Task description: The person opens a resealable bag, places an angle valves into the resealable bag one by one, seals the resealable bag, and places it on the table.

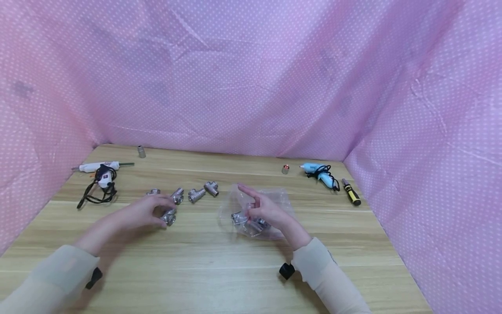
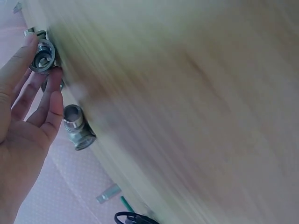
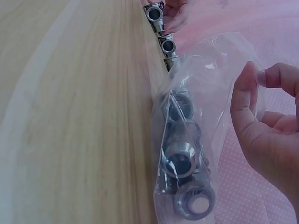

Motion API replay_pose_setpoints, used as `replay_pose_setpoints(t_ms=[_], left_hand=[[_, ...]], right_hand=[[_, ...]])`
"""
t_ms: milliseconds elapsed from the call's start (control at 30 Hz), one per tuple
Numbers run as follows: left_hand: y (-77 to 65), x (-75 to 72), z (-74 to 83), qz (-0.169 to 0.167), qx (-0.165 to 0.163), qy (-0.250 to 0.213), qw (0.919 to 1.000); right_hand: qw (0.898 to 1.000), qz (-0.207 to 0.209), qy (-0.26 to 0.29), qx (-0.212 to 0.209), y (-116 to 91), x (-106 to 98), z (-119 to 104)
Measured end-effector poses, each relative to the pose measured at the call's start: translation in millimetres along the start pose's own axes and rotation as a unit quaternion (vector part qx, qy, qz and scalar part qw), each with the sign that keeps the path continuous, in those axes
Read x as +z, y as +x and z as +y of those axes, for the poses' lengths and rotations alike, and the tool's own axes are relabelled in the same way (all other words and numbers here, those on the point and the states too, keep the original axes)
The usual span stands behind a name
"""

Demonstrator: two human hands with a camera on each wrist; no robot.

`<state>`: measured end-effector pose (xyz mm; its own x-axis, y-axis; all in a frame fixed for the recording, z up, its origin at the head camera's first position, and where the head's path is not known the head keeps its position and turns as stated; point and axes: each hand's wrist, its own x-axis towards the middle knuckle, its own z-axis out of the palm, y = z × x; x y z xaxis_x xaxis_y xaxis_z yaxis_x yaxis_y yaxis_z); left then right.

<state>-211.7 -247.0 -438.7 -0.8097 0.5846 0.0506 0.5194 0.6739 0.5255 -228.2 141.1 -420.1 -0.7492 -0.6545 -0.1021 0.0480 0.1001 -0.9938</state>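
Note:
My left hand (image 1: 147,211) holds a metal tee pipe fitting (image 1: 169,217) between thumb and fingers, low over the table. The fitting's threaded round opening (image 2: 43,57) faces the camera in the left wrist view. Close beyond that hand lie several similar tees, one (image 1: 178,196) near the fingertips and another (image 1: 196,195) farther right. My right hand (image 1: 268,211) pinches a clear plastic bag (image 3: 210,70) between thumb and a finger. Inside the bag, several metal fittings (image 3: 180,158) lie together, partly hidden by the hand in the head view.
At the left are a white soldering iron (image 1: 98,166) and a black cable (image 1: 96,198). Small metal cylinders (image 1: 141,151) stand near the back edge. A light blue glue gun (image 1: 319,172) and a yellow-black screwdriver (image 1: 351,192) lie at the right. Pink dotted cloth (image 1: 235,87) surrounds the table.

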Motion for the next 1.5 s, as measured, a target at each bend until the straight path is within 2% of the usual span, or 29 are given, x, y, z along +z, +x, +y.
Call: replay_pose_setpoints(t_ms=[100,233,333,567,667,867,1033,1133,1267,1400,1500], left_hand=[[0.8,-1.6,4.0,-0.003,-0.008,-0.011,0.9999],[4.3,-4.0,11.7,-0.009,-0.041,-0.036,0.9985],[9.1,-4.4,19.6,0.005,-0.058,-0.041,0.9974],[23.1,-5.0,39.7,0.068,-0.033,-0.005,0.9971],[28.8,-5.7,48.2,0.083,-0.029,-0.008,0.9961],[41.2,-5.4,69.8,0.114,-0.041,-0.068,0.9903],[53.6,1.2,90.6,0.133,-0.046,-0.145,0.9795],[63.0,9.0,101.7,0.128,-0.035,-0.2,0.9707],[75.4,21.6,111.8,0.119,-0.011,-0.246,0.9619],[84.8,34.4,116.6,0.106,-0.003,-0.264,0.9587],[89.1,42.8,119.7,0.091,-0.005,-0.263,0.9605]], right_hand=[[1.0,-0.004,0.0,0.0,0,1,-1],[1.0,-0.007,0.0,0.001,1,1,-2],[1.0,-0.007,-0.001,0.003,1,1,-2],[1.0,-0.009,-0.009,0.014,1,0,-5],[1.0,-0.008,-0.015,0.02,0,-1,-7],[0.999,-0.016,-0.031,0.012,-3,-3,-14],[0.999,-0.029,-0.035,-0.002,-2,-4,-17],[0.999,-0.032,-0.03,-0.005,-2,-5,-19],[0.999,-0.033,-0.027,0.001,-1,-5,-21],[0.999,-0.038,-0.008,0.004,0,-6,-23],[0.999,-0.04,0.008,0.001,1,-7,-23]])
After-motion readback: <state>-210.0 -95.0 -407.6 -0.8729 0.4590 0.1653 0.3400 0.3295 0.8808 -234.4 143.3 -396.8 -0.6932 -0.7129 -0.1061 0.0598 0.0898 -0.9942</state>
